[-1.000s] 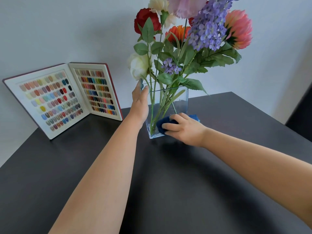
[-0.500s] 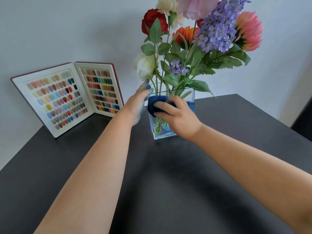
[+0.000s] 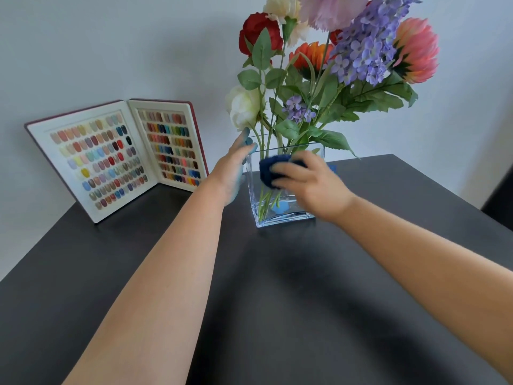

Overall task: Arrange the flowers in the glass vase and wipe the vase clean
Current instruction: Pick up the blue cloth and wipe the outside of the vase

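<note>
A square clear glass vase stands on the dark table and holds a bunch of flowers: red, white, orange, pink and purple blooms on green stems. My left hand lies flat against the vase's left wall, fingers reaching its top rim. My right hand presses a dark blue cloth against the upper part of the vase's front wall. Part of the cloth is hidden under my fingers.
An open book of coloured nail samples leans against the white wall at the back left of the table. The table's right edge runs close behind the vase, with a dark object beyond it.
My right hand has carried the blue cloth from the bottom of the vase's front wall up to near the rim. My left hand stays on the left wall.
</note>
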Available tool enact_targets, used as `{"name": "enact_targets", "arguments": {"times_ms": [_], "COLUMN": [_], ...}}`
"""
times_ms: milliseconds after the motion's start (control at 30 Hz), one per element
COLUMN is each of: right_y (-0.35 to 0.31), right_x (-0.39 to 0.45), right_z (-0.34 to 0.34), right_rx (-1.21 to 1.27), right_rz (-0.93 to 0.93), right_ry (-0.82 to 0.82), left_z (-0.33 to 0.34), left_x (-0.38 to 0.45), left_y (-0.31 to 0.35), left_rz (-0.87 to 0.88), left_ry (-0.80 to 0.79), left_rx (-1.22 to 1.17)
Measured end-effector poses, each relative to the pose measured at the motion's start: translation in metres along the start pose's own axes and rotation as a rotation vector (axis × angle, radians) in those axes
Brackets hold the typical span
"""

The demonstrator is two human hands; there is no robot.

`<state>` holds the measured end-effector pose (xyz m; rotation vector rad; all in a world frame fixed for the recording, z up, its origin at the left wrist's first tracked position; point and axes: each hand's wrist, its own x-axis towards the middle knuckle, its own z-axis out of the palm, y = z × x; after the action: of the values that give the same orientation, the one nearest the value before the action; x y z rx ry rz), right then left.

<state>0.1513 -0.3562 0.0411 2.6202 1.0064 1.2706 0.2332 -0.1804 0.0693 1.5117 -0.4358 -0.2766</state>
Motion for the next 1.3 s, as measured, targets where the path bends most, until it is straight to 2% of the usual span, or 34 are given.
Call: {"name": "enact_targets", "arguments": {"times_ms": [100,200,367,433,500,633,700,800,933,1000,1100,1300], "right_y": [0.006,-0.007,-0.017,-0.012,-0.004,0.016,0.019,0.009,-0.001,0.003,0.014,0.038], "right_x": [0.004,-0.020,-0.063,-0.063,-0.052,-0.023,-0.019,-0.037,-0.075,-0.079,-0.065,-0.039], "right_z": [-0.005,0.009,0.021,0.015,0.006,-0.019,-0.022,-0.005,0.013,0.012,-0.002,-0.028], "right_rx": [-0.015,0.006,0.012,-0.011,-0.030,-0.030,-0.042,-0.018,-0.016,-0.042,-0.060,-0.096], "right_rz": [0.059,0.074,-0.085,-0.115,-0.079,0.122,0.170,0.182,0.015,-0.018,0.006,0.188], "right_ry": [0.040,-0.007,-0.265,-0.291,-0.225,0.048,0.115,0.063,-0.172,-0.207,-0.148,0.109], "left_z": [0.000,0.000,0.008,0.010,0.012,0.017,0.016,0.013,0.012,0.012,0.011,0.012], "left_x": [0.002,0.002,0.000,-0.001,0.000,-0.001,0.000,0.001,0.000,0.000,0.001,0.002], "left_y": [-0.001,-0.004,-0.008,-0.011,-0.014,-0.017,-0.017,-0.019,-0.018,-0.019,-0.020,-0.021], "left_rz": [0.002,0.016,0.059,0.089,0.114,0.128,0.124,0.123,0.125,0.123,0.124,0.106], "left_ry": [0.006,0.003,0.003,0.031,0.069,0.137,0.143,0.136,0.119,0.121,0.132,0.128], "left_rx": [-0.008,0.002,0.009,0.010,0.021,0.038,0.041,0.051,0.050,0.051,0.053,0.033]}}
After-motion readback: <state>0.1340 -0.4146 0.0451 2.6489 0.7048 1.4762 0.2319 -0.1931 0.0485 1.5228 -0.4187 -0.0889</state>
